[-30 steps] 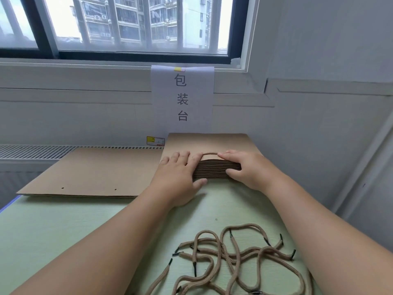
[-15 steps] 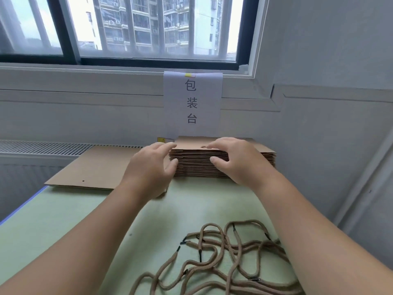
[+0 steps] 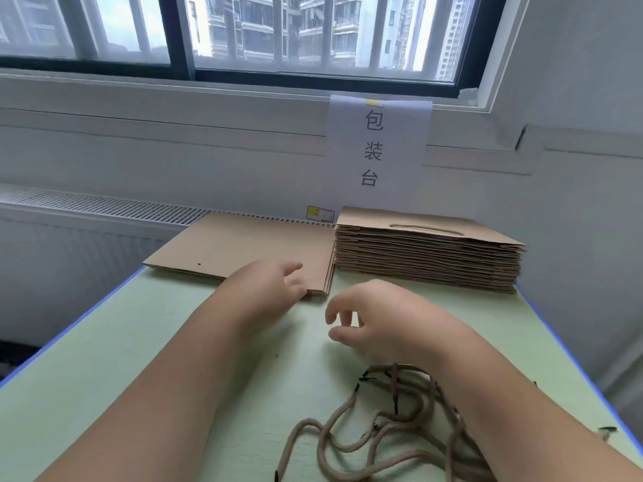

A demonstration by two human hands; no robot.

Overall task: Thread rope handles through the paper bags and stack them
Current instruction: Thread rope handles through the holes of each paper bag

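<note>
Tall stack of flat brown kraft-paper bags (image 3: 428, 259) at the far right corner of the pale green, blue-edged surface (image 3: 139, 360), back against the wall, right side close to the surface's right edge, cut-out slot of the top bag facing up. Just left of it, a low pile of the same flat brown bags (image 3: 243, 245), far edge reaching the white vent grille (image 3: 104, 207), small punched hole near its front edge.

Left hand (image 3: 275, 290) at the near right corner of that low pile, fingers reaching onto the corner. Motion-blurred, so impossible to say whether pinching the paper or merely touching.

Right hand (image 3: 379, 318) hovering over bare surface in front of the tall stack, fingers loosely curled, thumb apart, holding nothing, apart from both piles.

Tangle of tan braided rope handles with black tips (image 3: 403, 419) at the near right, partly hidden under the right forearm, one stray tip close to the right edge. Broad stretch of bare green surface on the left, out to the blue left edge.

White paper sign with three printed characters (image 3: 377, 151) taped to the wall behind the stack, small yellow sticker (image 3: 320, 214) by its lower left corner
</note>
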